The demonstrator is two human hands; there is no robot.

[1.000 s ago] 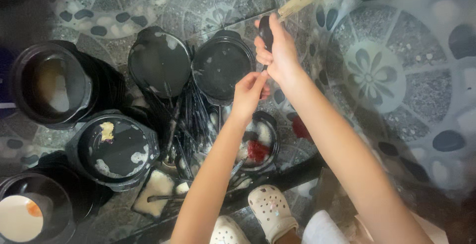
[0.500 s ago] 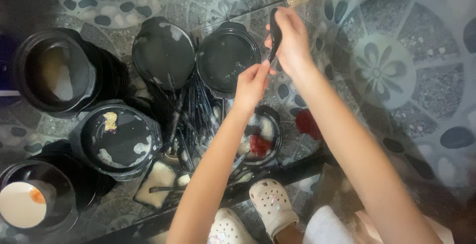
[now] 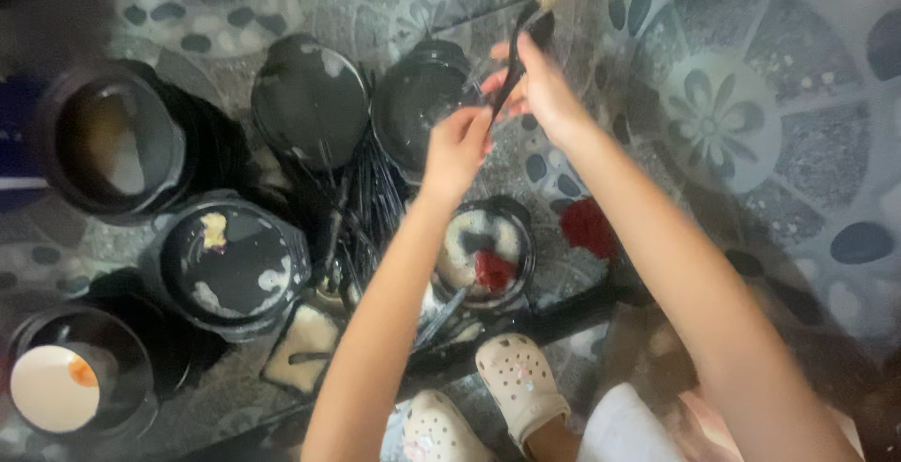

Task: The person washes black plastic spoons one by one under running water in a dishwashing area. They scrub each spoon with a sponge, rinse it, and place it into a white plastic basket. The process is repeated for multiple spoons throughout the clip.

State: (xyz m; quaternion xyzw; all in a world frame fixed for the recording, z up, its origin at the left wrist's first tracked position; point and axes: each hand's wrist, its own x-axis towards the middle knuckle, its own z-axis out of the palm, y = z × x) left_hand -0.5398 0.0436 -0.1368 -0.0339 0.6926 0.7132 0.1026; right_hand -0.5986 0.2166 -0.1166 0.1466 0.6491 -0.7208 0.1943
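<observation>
Both hands hold one thin black utensil (image 3: 514, 73) above the black bowls (image 3: 418, 96) on the patterned floor (image 3: 751, 124). The right hand (image 3: 544, 96) is closed around its middle, and the left hand (image 3: 460, 143) pinches its low end. It looks light, stiff and maybe slippery, so the middle seems the best place to hold.

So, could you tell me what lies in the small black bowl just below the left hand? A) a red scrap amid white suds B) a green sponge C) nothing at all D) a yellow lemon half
A: the small black bowl under the left hand holds a red scrap ringed by white suds.

Home washing-up spot, dirty bowls (image 3: 225, 265), patterned floor (image 3: 751, 124)
</observation>
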